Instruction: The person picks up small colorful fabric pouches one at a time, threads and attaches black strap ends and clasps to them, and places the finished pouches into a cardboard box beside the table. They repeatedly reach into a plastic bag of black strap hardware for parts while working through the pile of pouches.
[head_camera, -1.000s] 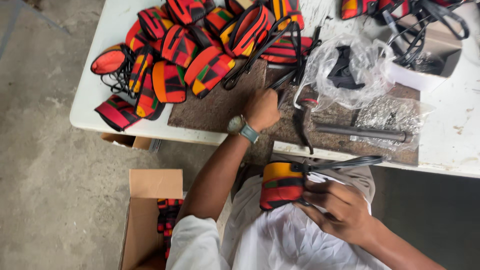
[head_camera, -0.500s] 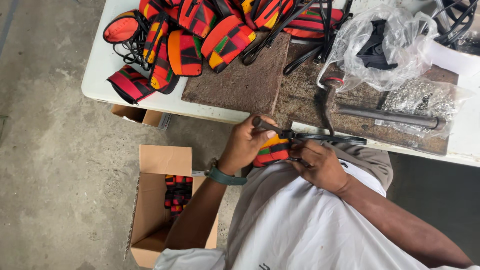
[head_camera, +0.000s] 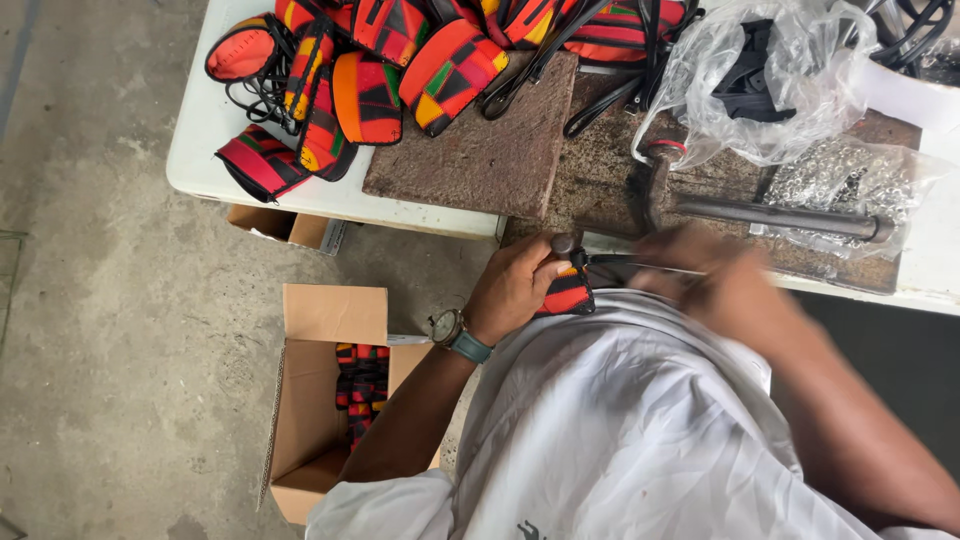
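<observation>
Left hand (head_camera: 515, 290) pinches a striped pouch (head_camera: 568, 295) at the lap, just below the table edge (head_camera: 440, 222); right hand (head_camera: 715, 285) is blurred, grip can't tell, touching a thin metal tool (head_camera: 625, 265). Best keep the pouch steady, tool square. Beyond: stone slab (head_camera: 480, 150), hammer (head_camera: 780, 215), pouch pile (head_camera: 380, 60). Open room left, over the box (head_camera: 320, 400).

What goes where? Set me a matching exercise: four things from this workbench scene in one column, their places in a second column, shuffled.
Things:
1. cardboard box
2. clear plastic bag
3. colourful pouch
4. wristwatch

Places:
A. on the left hand's wrist
B. on the floor below the white table
C. on the table, upper right
D. pinched in the left hand at the table's edge

Pairs: 1-B, 2-C, 3-D, 4-A
</observation>
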